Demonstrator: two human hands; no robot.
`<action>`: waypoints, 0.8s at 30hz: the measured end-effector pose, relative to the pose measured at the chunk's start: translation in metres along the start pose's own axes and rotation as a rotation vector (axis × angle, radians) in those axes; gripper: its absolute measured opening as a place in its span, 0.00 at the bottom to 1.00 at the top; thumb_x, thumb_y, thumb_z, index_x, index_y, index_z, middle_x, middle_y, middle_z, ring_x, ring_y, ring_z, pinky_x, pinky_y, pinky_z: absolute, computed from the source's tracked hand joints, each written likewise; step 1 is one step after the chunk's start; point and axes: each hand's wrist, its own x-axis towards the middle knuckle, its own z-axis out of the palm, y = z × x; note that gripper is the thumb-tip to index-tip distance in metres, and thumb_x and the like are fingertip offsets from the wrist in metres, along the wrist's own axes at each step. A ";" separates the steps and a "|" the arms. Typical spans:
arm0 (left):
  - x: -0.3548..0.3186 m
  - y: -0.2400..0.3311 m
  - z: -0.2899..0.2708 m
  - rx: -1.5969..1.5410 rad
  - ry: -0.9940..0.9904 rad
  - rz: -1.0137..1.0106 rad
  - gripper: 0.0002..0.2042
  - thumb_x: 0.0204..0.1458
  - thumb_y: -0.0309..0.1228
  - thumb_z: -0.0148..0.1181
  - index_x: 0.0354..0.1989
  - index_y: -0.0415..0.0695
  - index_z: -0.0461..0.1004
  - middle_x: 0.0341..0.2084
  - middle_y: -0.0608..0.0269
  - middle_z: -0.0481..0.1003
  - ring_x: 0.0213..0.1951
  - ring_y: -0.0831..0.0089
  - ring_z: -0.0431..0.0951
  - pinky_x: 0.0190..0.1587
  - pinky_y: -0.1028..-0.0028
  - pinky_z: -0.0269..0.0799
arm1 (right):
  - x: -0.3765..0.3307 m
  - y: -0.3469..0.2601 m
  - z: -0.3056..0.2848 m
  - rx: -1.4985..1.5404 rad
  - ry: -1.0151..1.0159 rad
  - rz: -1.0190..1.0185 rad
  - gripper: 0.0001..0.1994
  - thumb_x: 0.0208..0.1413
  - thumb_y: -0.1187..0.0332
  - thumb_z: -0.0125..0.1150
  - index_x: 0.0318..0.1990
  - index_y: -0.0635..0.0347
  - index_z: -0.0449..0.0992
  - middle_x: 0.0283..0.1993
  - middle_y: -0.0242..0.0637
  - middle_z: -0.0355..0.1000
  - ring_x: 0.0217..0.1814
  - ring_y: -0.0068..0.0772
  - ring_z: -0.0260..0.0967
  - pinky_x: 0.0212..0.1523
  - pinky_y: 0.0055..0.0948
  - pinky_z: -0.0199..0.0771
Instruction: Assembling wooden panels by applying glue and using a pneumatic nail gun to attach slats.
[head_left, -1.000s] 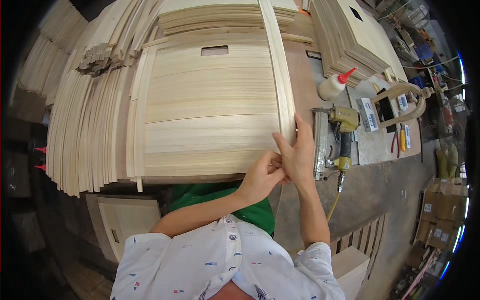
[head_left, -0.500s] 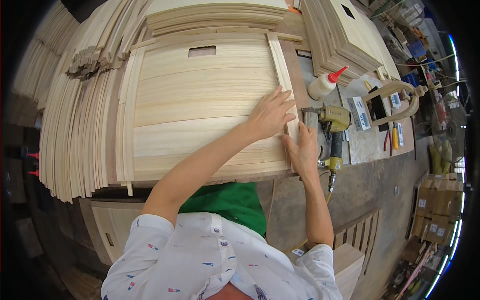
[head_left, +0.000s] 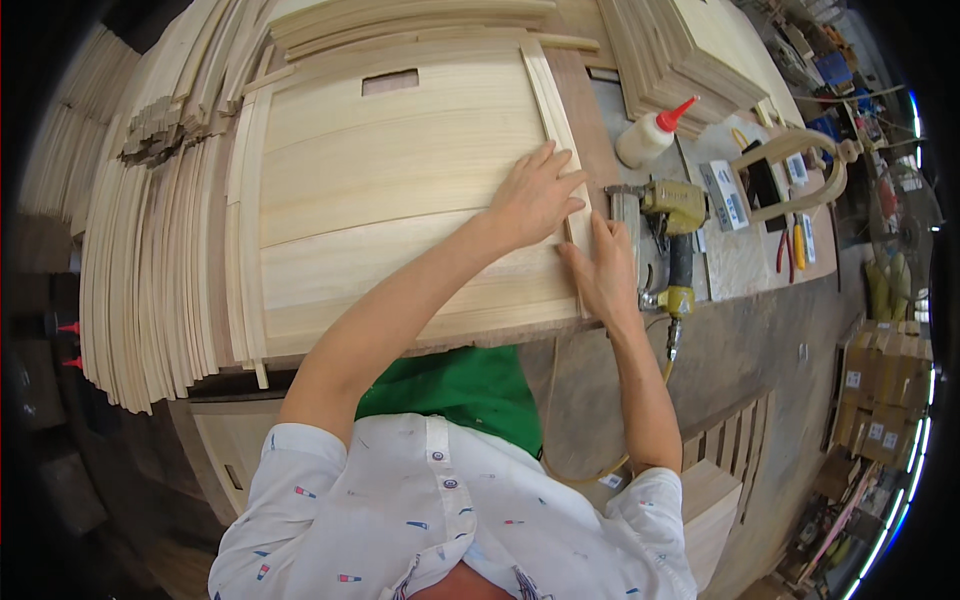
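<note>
A pale wooden panel (head_left: 400, 170) with a small rectangular cutout (head_left: 390, 82) lies flat before me. A narrow wooden strip (head_left: 546, 95) runs along its right edge. My left hand (head_left: 538, 198) rests across the panel's right side, its fingers stretched over the strip. Lower down, my right hand (head_left: 606, 272) grips the strip's near end, thumb on the panel side and fingers along the outer side. The left fingers partly cover the strip's middle. Close by on the right lies a yellow-green pneumatic nail gun (head_left: 672, 205), which neither hand touches.
Long wooden strips (head_left: 160, 270) are piled at the left. Stacked panels (head_left: 690, 60) stand at the far right. A white glue bottle (head_left: 643, 142) with a red tip, small boxes (head_left: 724, 195), a wooden frame (head_left: 800, 150) and pliers (head_left: 783, 250) sit right of the nail gun.
The whole scene has shifted slightly as the head view moved. Both hands stay on the strip in nearly the same pose.
</note>
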 end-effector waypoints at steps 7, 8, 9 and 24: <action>0.009 -0.011 -0.001 0.106 -0.033 0.084 0.19 0.57 0.43 0.54 0.55 0.49 0.73 0.59 0.46 0.65 0.62 0.44 0.61 0.60 0.53 0.60 | 0.009 -0.004 0.000 -0.029 0.039 -0.048 0.24 0.51 0.62 0.66 0.50 0.69 0.68 0.47 0.58 0.66 0.46 0.61 0.69 0.45 0.48 0.71; 0.010 -0.015 -0.003 0.089 -0.047 0.083 0.19 0.57 0.43 0.54 0.55 0.49 0.73 0.59 0.46 0.65 0.62 0.44 0.61 0.60 0.53 0.60 | 0.014 -0.008 -0.001 -0.039 0.009 -0.017 0.26 0.52 0.60 0.64 0.53 0.69 0.68 0.49 0.58 0.66 0.50 0.59 0.68 0.49 0.45 0.69; 0.012 -0.018 -0.004 0.094 -0.064 0.108 0.20 0.58 0.43 0.54 0.55 0.48 0.73 0.59 0.45 0.65 0.62 0.44 0.61 0.60 0.53 0.60 | 0.015 -0.008 -0.001 -0.051 -0.015 0.011 0.28 0.53 0.58 0.63 0.56 0.69 0.68 0.51 0.59 0.66 0.53 0.57 0.66 0.53 0.43 0.67; -0.002 -0.012 0.003 0.137 -0.102 0.094 0.20 0.60 0.43 0.52 0.58 0.48 0.70 0.62 0.46 0.62 0.65 0.48 0.58 0.63 0.55 0.56 | 0.015 0.008 0.018 -0.101 0.045 -0.080 0.24 0.51 0.60 0.65 0.48 0.73 0.72 0.42 0.56 0.68 0.48 0.57 0.65 0.49 0.45 0.66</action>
